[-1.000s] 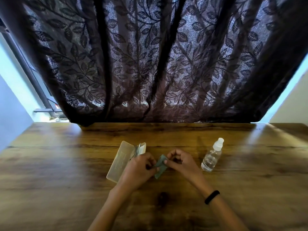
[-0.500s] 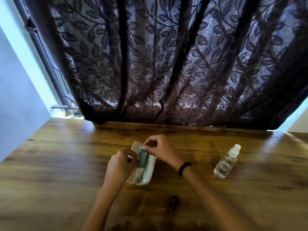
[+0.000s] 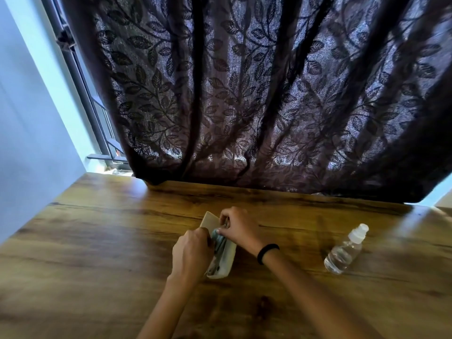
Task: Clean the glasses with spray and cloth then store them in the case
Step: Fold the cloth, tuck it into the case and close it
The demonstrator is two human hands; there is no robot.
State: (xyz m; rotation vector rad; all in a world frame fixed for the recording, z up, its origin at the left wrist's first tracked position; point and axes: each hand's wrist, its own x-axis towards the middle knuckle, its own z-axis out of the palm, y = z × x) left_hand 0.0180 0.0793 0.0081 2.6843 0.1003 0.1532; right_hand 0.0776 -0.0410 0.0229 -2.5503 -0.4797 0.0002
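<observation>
Teal cloth held over the open case on the desk.
Close together, the left hand and right hand each pinch the folded cloth, probably to tuck it atop the glasses lying inside the case; farther right, the spray bottle stands well apart, apparently done with.

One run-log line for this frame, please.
step: stowing | left hand: holds green cloth | right hand: pinches it over open case | spray bottle: untouched on table
</observation>
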